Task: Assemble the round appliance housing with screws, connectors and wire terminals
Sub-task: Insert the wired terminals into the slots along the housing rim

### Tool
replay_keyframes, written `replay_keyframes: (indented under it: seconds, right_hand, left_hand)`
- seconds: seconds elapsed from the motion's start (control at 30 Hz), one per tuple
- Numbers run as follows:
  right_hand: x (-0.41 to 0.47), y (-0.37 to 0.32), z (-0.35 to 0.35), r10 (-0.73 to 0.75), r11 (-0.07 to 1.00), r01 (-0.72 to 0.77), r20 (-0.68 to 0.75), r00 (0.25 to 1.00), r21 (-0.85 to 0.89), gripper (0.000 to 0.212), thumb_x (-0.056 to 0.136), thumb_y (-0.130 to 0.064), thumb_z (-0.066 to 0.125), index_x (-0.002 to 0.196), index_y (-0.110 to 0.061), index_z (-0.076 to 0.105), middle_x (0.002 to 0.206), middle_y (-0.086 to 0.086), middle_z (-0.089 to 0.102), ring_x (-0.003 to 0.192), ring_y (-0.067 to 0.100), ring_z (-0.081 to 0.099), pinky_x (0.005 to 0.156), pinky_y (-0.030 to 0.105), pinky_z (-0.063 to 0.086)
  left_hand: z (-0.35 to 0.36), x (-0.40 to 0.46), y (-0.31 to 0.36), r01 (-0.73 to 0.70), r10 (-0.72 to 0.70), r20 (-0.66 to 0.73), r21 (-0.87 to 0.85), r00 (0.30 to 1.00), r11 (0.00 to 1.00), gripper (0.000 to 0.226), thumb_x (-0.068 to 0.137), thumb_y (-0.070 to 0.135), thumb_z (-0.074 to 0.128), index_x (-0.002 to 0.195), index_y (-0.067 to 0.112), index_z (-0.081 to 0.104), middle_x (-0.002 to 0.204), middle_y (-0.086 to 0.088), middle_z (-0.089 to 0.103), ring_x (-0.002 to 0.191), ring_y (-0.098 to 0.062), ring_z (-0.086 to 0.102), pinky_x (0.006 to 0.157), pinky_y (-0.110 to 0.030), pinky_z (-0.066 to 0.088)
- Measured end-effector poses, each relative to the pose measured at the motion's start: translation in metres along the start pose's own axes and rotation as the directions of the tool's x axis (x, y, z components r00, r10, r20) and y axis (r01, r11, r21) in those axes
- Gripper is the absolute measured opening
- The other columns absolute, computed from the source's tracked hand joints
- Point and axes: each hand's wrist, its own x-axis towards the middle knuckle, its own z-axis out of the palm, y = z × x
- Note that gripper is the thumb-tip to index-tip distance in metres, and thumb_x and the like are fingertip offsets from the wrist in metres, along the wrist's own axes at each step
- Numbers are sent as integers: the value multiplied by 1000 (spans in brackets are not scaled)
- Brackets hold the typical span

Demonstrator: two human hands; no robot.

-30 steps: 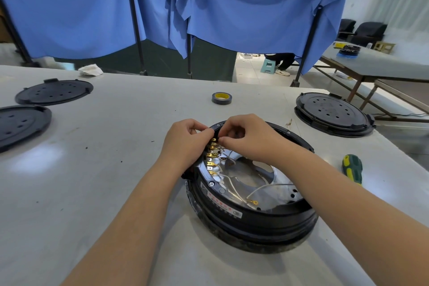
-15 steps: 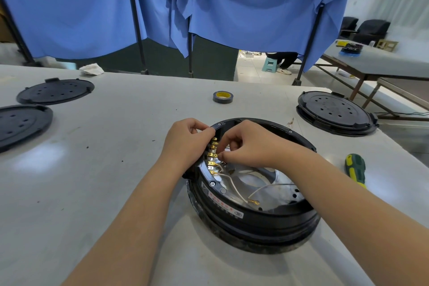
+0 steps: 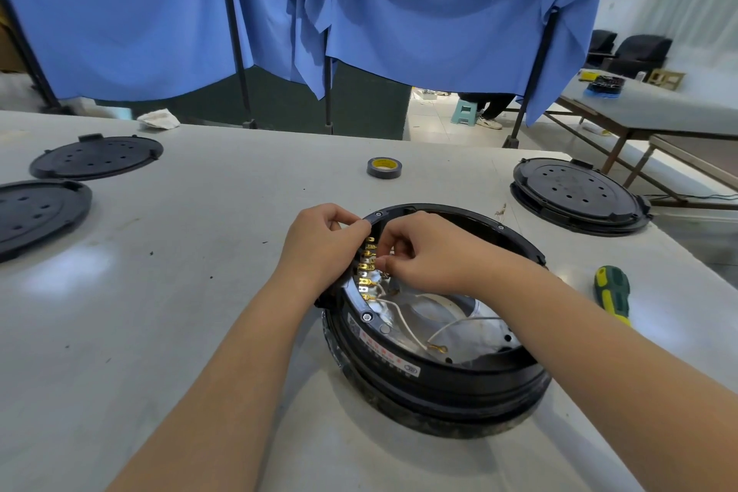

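Blue curtains [image 3: 399, 12] behind, left hand [image 3: 319, 244] grips the housing [image 3: 439, 371] rim; right hand [image 3: 423, 252] pinches a brass terminal [image 3: 369, 266].

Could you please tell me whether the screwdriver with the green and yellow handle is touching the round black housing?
Apart. The head view shows bare table between the screwdriver and the housing, right of the right arm.

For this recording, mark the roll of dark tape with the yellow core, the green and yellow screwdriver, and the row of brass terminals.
Roll of dark tape with yellow core [image 3: 383, 167], head view: outer side wall.
Green and yellow screwdriver [image 3: 612, 294], head view: mid handle.
Row of brass terminals [image 3: 366, 272], head view: middle of row.
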Motion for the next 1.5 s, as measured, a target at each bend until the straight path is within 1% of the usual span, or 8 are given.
replay_keyframes:
  seconds: [0.13, 0.27, 0.47, 0.8, 0.93, 1.1, 1.3, 1.5]
  right_hand:
    - [0, -2, 0, -3, 999, 2, -15, 1000, -40, 9, 87, -25, 64, 80, -25, 60, 60, -10, 50, 54, 4, 45, 54, 22, 35]
    - [0, -3, 1, 1, 998, -2, -24, 1000, -55, 14, 86, -25, 64, 75, -29, 57, 61, -9, 51, 55, 6, 46, 54, 23, 35]
    - [0, -4, 0, 4, 998, -5, -13, 1000, -70, 17, 86, -25, 64, 73, -30, 55, 62, -10, 51, 56, 6, 46, 55, 23, 35]
    - [1, -5, 2, 0, 999, 0, -13, 1000, -50, 7, 87, -24, 65, 82, -18, 64, 63, -8, 53, 58, 8, 48, 57, 27, 41]
    - [0, -4, 1, 1, 999, -1, -10, 1000, -52, 8, 87, -24, 65, 81, -20, 62, 62, -9, 53, 57, 7, 47, 56, 25, 40]
    - [0, -3, 0, 4, 999, -4, -18, 1000, -46, 16, 87, -23, 66, 74, -27, 57, 59, -9, 51, 54, 6, 45, 55, 24, 38]
    - [0, -4, 0, 1, 999, -2, -9, 1000, -52, 17, 87, -23, 65, 74, -28, 56, 60, -9, 51, 55, 7, 46, 55, 23, 37]
    - [1, -3, 2, 0, 1000, -1, -18, 1000, -26, 7, 87, -21, 65, 81, -18, 64, 60, -9, 52, 55, 6, 46, 57, 26, 41]
  left_hand:
    - [0, 0, 0, 3, -3, -5, 10, 1000, 1000, 6, 82, 27, 69, 80, 22, 70, 49, 10, 51, 43, 3, 48, 49, -19, 34]
    - [1, 0, 1, 3, -2, -9, 19, 1000, 1000, 6, 82, 27, 69, 80, 22, 70, 50, 10, 51, 43, 2, 48, 48, -18, 34]
    - [1, -1, 2, 4, -4, -6, 4, 1000, 1000, 5, 82, 26, 69, 80, 21, 70, 55, 7, 53, 52, -7, 50, 54, -23, 37]
    - [1, -1, 1, -4, 4, -12, 11, 1000, 1000, 5, 81, 28, 69, 78, 24, 69, 54, 8, 53, 52, -6, 49, 52, -22, 36]
    - [1, -2, 2, 2, -2, -11, 9, 1000, 1000, 5, 82, 27, 69, 78, 24, 69, 55, 8, 54, 52, -6, 50, 53, -22, 36]
    - [1, -2, 2, 5, -5, 0, -2, 1000, 1000, 5, 82, 27, 68, 80, 23, 69, 56, 7, 54, 54, -7, 51, 55, -23, 37]
    - [1, -3, 2, 4, -4, -3, 0, 1000, 1000, 6, 82, 28, 69, 78, 24, 68, 56, 6, 54, 53, -8, 51, 55, -24, 38]
    - [2, -2, 2, 14, -14, -19, 16, 1000, 1000, 6, 81, 28, 69, 78, 23, 70, 55, 8, 53, 53, -7, 49, 53, -24, 36]
